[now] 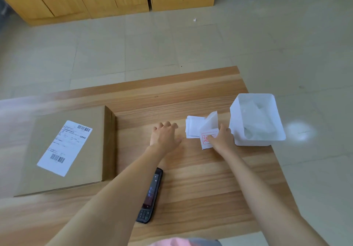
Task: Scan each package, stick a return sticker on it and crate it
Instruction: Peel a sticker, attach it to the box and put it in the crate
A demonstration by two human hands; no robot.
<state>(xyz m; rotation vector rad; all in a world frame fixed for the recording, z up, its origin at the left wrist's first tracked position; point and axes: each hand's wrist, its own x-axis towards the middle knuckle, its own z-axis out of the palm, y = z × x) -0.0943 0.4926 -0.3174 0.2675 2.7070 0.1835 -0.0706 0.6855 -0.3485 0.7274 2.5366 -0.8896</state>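
The scanner point(150, 196) lies nearest, likely set down to free both hands. Apart from it, the left hand point(164, 137) rests loose and empty on the table point(200, 179). The right hand point(222, 138) pinches a red-printed sticker point(206, 141) from the stack point(193, 126). The box point(86, 169) waits left, label up.

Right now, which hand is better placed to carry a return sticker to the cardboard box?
Right. The right hand holds a red-printed sticker at the stack beside the white bin. The left hand rests empty on the table, nearer the cardboard box, so it could steady it.
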